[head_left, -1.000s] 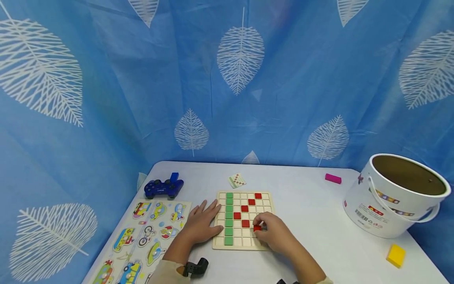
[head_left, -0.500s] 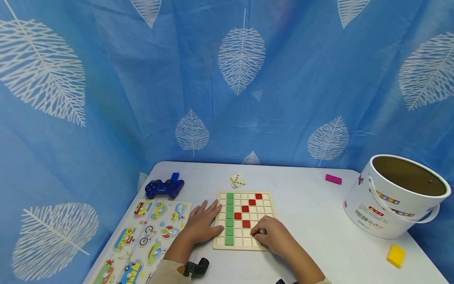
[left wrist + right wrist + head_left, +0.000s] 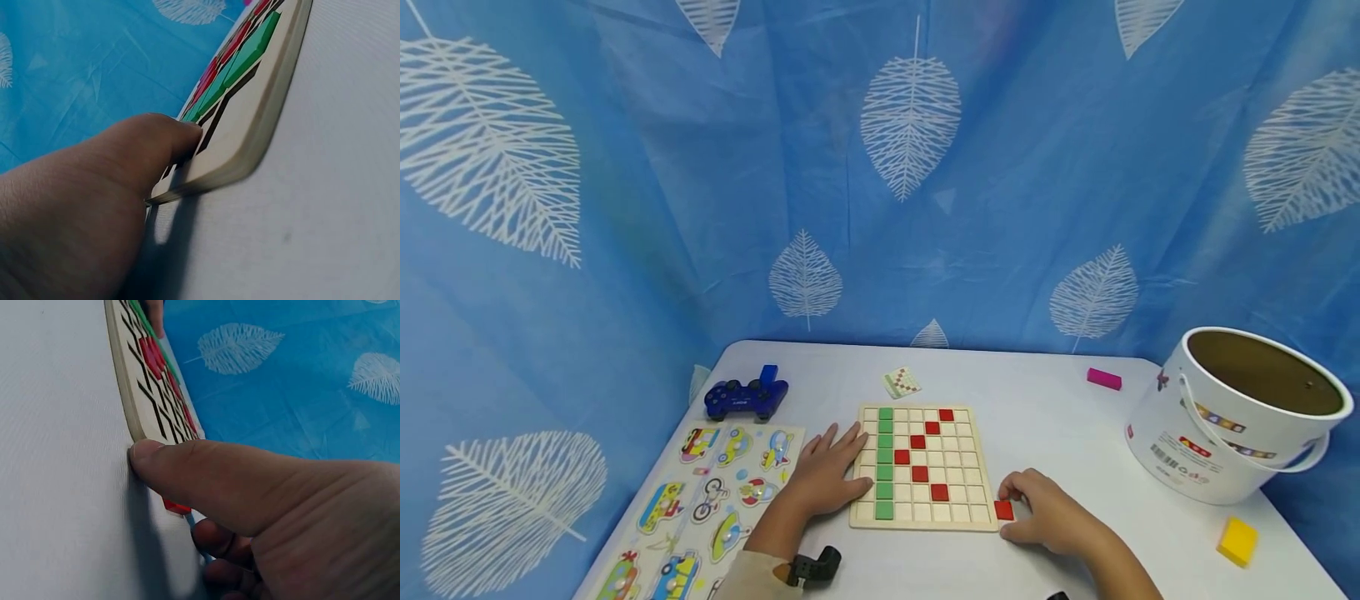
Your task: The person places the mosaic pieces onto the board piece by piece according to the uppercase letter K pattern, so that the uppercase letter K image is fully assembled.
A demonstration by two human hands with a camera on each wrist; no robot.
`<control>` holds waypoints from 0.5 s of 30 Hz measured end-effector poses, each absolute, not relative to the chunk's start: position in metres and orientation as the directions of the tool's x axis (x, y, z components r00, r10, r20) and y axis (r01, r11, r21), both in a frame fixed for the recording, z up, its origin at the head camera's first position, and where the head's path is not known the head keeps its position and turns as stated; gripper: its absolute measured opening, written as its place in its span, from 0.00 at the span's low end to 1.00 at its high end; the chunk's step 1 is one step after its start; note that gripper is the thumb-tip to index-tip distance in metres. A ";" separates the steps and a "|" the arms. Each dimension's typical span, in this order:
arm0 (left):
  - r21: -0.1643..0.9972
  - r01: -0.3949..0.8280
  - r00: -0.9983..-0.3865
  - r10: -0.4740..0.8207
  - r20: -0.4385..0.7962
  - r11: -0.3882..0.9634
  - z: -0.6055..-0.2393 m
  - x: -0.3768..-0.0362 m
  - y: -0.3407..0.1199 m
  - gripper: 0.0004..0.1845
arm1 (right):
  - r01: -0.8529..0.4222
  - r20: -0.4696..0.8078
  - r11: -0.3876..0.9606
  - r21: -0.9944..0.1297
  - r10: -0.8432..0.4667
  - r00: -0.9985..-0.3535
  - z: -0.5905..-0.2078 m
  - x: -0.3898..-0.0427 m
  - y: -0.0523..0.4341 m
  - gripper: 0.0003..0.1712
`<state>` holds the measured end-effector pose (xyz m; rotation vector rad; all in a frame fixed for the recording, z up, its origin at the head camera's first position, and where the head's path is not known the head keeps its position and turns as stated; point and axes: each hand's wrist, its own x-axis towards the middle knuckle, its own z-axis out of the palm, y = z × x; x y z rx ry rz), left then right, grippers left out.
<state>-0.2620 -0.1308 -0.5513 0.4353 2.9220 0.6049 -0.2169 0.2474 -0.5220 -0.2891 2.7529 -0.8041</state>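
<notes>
A wooden grid board lies on the white table, with a column of green tiles and a diagonal of red tiles. My left hand rests flat on the board's left edge, fingers straight; in the left wrist view a fingertip of the left hand presses the board. My right hand is just off the board's near right corner, where thumb and curled fingers pinch a loose red tile on the table. In the right wrist view the right hand's thumb touches the board corner with the red tile under it.
A blue game controller and a vehicle peg puzzle lie at the left. A pattern card sits behind the board. At the right are a pink block, a white bucket and a yellow block. A blue curtain hangs behind.
My right hand left a red tile on the board's lower diagonal, then moved right off the board to another red tile on the table. The left hand has not moved.
</notes>
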 end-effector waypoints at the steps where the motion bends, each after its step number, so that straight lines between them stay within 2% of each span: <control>1: 0.405 0.253 -0.951 0.303 -0.064 0.878 -0.552 -0.262 -0.131 0.44 | -0.129 -0.178 0.827 -0.547 -0.266 -0.947 -0.524 -0.216 0.249 0.23; 8: 0.409 0.260 -0.949 0.311 -0.061 0.875 -0.553 -0.261 -0.131 0.44 | -0.111 -0.138 0.810 -0.576 -0.230 -0.963 -0.531 -0.215 0.250 0.16; 15: 0.404 0.256 -0.952 0.303 -0.055 0.878 -0.551 -0.261 -0.132 0.44 | -0.049 -0.087 0.749 -0.660 -0.141 -0.986 -0.530 -0.216 0.238 0.12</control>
